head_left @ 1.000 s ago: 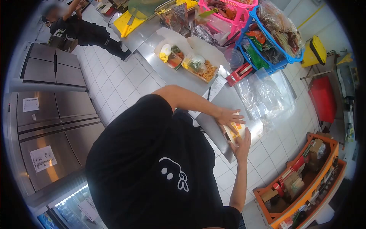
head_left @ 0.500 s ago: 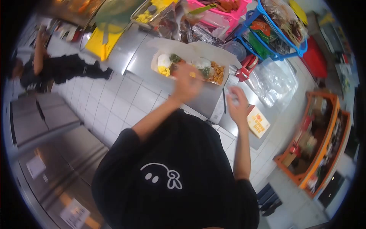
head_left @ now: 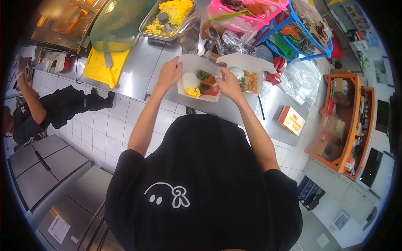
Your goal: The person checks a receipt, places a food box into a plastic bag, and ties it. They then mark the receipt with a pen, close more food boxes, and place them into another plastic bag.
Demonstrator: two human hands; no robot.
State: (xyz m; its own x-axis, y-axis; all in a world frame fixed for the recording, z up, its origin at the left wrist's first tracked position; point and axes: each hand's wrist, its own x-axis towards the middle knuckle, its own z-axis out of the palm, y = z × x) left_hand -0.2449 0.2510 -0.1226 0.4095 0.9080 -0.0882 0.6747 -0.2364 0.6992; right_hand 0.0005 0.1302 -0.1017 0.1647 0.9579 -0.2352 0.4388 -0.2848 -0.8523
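An open paper takeaway box stands at the counter's near edge, holding white rice, scrambled egg, greens and reddish food. My left hand is closed on the left edge of its raised lid. On the other side, my right hand pinches the box's right edge, its fingertips partly hidden. Just right of that hand sits a second open takeaway box with rice, greens and browned pieces. A closed printed box lies farther right, beyond a black pen.
A metal tray of scrambled egg stands at the back, near a knife on a yellow cutting board. Pink and blue baskets hold packets. Clear plastic bags lie at right. Another person is at far left.
Both my hands have moved to the left box and taken hold of it; its lid now stands raised between them. The view has shifted, showing more of the egg tray.
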